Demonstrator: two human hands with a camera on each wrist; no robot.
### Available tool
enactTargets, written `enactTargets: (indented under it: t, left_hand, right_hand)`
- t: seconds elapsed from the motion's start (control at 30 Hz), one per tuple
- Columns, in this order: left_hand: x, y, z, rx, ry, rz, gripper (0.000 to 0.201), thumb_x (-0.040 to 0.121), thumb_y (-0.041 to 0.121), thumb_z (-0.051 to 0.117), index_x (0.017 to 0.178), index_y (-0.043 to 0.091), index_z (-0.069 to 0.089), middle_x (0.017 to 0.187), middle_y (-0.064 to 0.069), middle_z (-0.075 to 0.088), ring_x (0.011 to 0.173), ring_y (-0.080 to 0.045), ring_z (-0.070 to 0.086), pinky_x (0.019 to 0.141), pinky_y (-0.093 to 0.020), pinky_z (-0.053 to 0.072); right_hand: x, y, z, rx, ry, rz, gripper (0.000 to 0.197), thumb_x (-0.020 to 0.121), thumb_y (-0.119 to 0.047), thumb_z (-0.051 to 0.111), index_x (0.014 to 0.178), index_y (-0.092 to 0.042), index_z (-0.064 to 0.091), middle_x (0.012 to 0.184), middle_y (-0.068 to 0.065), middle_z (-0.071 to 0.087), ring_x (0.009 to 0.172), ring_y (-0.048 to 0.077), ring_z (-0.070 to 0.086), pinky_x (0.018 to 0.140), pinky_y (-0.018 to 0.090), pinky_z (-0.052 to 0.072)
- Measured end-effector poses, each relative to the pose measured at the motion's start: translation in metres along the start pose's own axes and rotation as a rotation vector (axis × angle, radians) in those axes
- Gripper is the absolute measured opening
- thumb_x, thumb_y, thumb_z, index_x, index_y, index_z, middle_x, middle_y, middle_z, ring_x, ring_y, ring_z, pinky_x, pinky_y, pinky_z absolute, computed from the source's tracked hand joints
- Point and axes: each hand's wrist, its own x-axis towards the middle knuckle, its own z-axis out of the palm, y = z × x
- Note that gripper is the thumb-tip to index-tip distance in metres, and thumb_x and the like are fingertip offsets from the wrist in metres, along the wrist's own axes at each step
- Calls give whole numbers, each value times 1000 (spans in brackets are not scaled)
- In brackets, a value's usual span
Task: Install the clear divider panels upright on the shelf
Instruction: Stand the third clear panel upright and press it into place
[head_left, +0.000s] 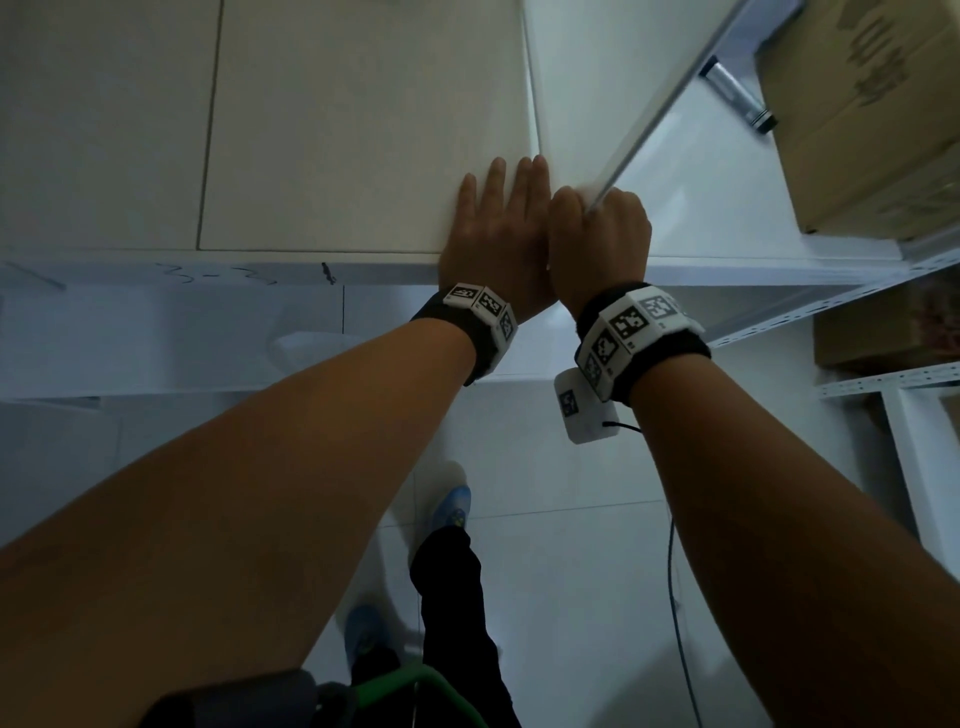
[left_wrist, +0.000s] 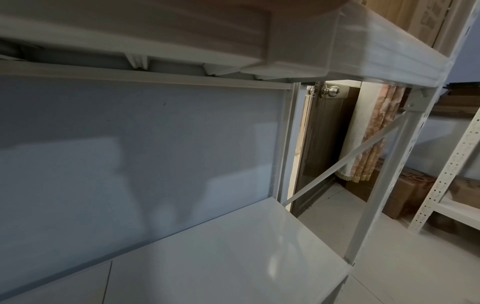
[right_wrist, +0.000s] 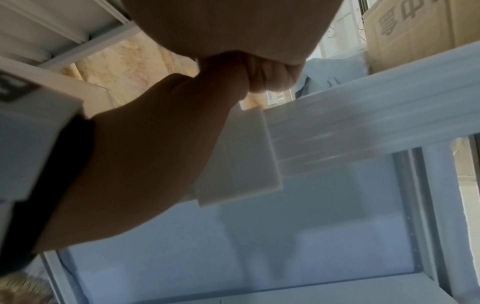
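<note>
A clear divider panel (head_left: 675, 98) stands on edge on the white shelf (head_left: 337, 130), its thin top edge running back and to the right. My right hand (head_left: 602, 218) grips the panel's near end in a fist at the shelf's front. In the right wrist view its curled fingers (right_wrist: 270, 76) show above a white clip (right_wrist: 241, 156) that sits over the shelf's front lip. The left hand (head_left: 501, 208) lies flat on the shelf with straight fingers, touching the right hand's left side. The left wrist view looks under the shelf, where the clip (left_wrist: 298, 41) shows.
A cardboard box (head_left: 872, 119) and a metal cylinder (head_left: 737, 96) sit on the shelf right of the panel. A lower shelf (left_wrist: 233, 257) lies beneath. Perforated white rack uprights (left_wrist: 446, 174) stand at the right, with more boxes. My blue shoes (head_left: 452, 509) are on the tiled floor.
</note>
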Motion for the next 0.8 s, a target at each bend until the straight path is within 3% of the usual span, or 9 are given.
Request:
enactTargets:
  t: [0.1, 0.2, 0.3, 0.37, 0.43, 0.5, 0.57, 0.63, 0.8]
  left_hand:
    - [0, 0, 1, -8, -7, -7, 81, 91, 57, 20, 149, 2, 33, 152, -15, 43, 141, -39, 36, 116, -55, 25]
    - [1, 1, -1, -19, 1, -10, 84, 89, 60, 22, 150, 2, 31, 151, -15, 43, 141, -39, 36, 115, -55, 25]
    - [1, 1, -1, -15, -3, 4, 88, 87, 63, 24, 150, 2, 29, 152, -15, 42, 141, -39, 36, 115, -56, 26]
    - [0, 1, -1, -5, -8, 3, 88, 87, 63, 22, 151, 2, 28, 152, -16, 42, 141, -39, 36, 115, -56, 26]
    - [0, 2, -1, -11, -15, -6, 85, 88, 60, 21, 151, 3, 27, 153, -15, 41, 142, -39, 34, 116, -56, 25]
    - [1, 2, -2, -17, -27, -10, 84, 89, 59, 21, 151, 3, 26, 153, -15, 40, 142, -39, 34, 116, -56, 24]
    - [1, 2, -2, -17, -26, -10, 83, 89, 57, 23, 151, 2, 27, 153, -16, 41, 141, -40, 35, 116, -56, 25]
    - [1, 1, -1, -19, -12, -10, 81, 90, 55, 24, 150, 2, 30, 150, -16, 43, 140, -40, 37, 115, -56, 26]
    - [1, 1, 0, -2, -9, 3, 79, 91, 55, 28, 149, 1, 32, 150, -17, 44, 139, -41, 38, 115, -57, 27]
  right_hand:
    - [-1, 3, 0, 227, 44, 75, 34, 82, -30, 28, 49, -22, 25, 50, 2, 37, 47, 17, 33, 54, 26, 26]
    - [-1, 8, -2, 308, 48, 88, 33, 87, -26, 33, 55, -24, 28, 56, 3, 40, 64, 20, 43, 63, 32, 36]
    - [-7, 6, -2, 218, 23, -89, 20, 77, -9, 21, 58, -14, 26, 47, 10, 42, 47, 22, 36, 50, 29, 29]
    - [-3, 8, 1, 157, 33, -68, 25, 80, -11, 23, 56, -14, 24, 52, 12, 43, 50, 23, 38, 48, 30, 22]
    - [-2, 7, 2, 189, 58, -8, 32, 83, -14, 29, 51, -16, 21, 52, 7, 39, 53, 25, 37, 50, 31, 20]
    - [-1, 5, 0, 255, 67, 45, 34, 81, -17, 33, 49, -19, 21, 48, 5, 36, 50, 26, 33, 52, 32, 26]
    - [-2, 3, -4, 279, 23, 107, 34, 86, -26, 34, 53, -24, 25, 61, 7, 47, 59, 24, 41, 60, 33, 36]
    - [-2, 4, -4, 245, -13, 119, 33, 89, -32, 33, 58, -28, 25, 75, 9, 49, 72, 23, 44, 69, 34, 38]
    - [2, -1, -8, 43, -78, 82, 43, 98, -26, 38, 59, -26, 20, 60, -8, 24, 78, 18, 40, 69, 30, 32]
